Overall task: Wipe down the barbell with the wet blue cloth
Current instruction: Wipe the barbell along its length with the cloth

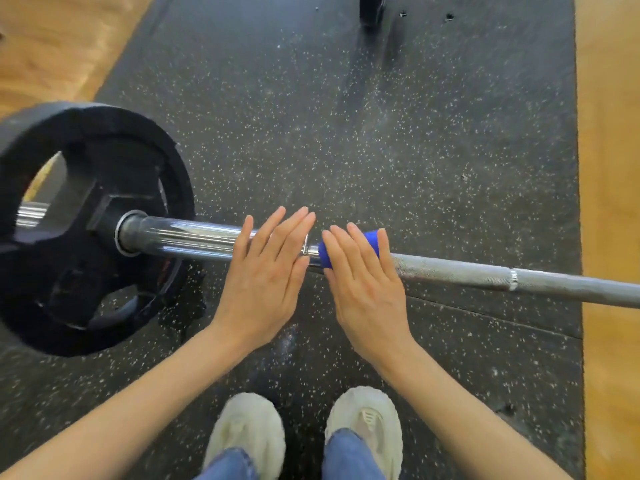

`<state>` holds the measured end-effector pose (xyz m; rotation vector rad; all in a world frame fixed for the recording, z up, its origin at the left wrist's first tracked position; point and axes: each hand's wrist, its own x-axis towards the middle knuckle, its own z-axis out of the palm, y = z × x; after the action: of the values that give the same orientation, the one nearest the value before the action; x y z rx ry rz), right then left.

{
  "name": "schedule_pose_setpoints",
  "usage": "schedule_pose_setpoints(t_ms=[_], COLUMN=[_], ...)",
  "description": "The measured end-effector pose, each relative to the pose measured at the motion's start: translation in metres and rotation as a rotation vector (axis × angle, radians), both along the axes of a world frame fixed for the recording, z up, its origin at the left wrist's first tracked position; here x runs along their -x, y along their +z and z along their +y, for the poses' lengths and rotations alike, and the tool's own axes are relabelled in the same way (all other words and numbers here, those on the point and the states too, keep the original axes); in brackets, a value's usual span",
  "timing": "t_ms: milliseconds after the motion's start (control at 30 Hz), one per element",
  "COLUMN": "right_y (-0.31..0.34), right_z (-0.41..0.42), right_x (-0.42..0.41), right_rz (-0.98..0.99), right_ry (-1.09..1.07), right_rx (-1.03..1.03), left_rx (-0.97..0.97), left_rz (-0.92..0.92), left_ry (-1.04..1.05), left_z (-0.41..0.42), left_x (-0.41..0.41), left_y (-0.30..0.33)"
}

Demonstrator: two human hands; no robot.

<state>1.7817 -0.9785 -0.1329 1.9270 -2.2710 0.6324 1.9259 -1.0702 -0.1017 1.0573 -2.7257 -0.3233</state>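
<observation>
The steel barbell [467, 271] lies across a black speckled mat, with a black weight plate [86, 220] on its left sleeve. A blue cloth [370, 239] is wrapped around the bar just right of the sleeve collar. My right hand [363, 289] lies flat on the cloth with fingers straight, pressing it onto the bar. My left hand [266, 268] rests flat on the shiny sleeve end beside it, fingers straight. Most of the cloth is hidden under my right hand.
The rubber mat [346, 133] is bordered by wooden floor [609, 133] on the right and far left. A dark equipment base [372, 10] stands at the top edge. My two pale shoes [304, 431] stand near the bar.
</observation>
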Motion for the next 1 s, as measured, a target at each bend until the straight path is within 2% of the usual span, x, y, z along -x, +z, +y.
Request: schedule_pose_setpoints(t_ms=[100,200,267,367,433,533,600,667,733,867,933,1000], right_y=[0.002,0.002,-0.002,-0.003,-0.001,0.004,-0.002,-0.006,-0.008,-0.004,-0.009,-0.009], right_z=[0.016,0.011,-0.004,-0.003,0.011,0.004,-0.009,-0.014,-0.008,-0.032,-0.048,-0.046], right_x=[0.019,0.002,-0.016,-0.003,0.012,-0.001,-0.016,-0.005,0.018,0.002,-0.007,0.016], right_rz=[0.065,-0.020,-0.044,0.061,0.082,-0.022,-0.065,0.023,0.114,-0.015,-0.010,0.113], right_ry=[-0.024,-0.102,-0.072,0.004,-0.064,-0.195,-0.163,-0.083,-0.119,-0.263,-0.190,-0.123], right_rx=[-0.036,-0.014,-0.007,-0.014,-0.031,-0.019,0.006,0.005,-0.007,0.043,0.071,0.042], left_rx=[0.015,0.043,0.071,0.118,0.138,0.139,0.125,0.121,0.110,0.124,0.157,0.173], left_rz=[-0.037,-0.028,-0.022,-0.021,-0.024,0.001,0.026,0.042,0.045,0.076,0.090,0.092], left_ry=[-0.027,-0.056,-0.089,-0.115,-0.127,-0.139,-0.137,-0.141,-0.149,-0.151,-0.159,-0.165], left_z=[-0.001,-0.003,-0.007,-0.012,-0.015,-0.020,-0.025,-0.033,-0.042,-0.059,-0.067,-0.075], left_x=[-0.001,-0.003,-0.003,-0.002,0.000,0.007,0.011,0.015,0.020,0.035,0.041,0.044], left_y=[0.002,0.000,-0.003,-0.007,-0.007,-0.009,-0.010,-0.009,-0.008,-0.008,-0.009,-0.009])
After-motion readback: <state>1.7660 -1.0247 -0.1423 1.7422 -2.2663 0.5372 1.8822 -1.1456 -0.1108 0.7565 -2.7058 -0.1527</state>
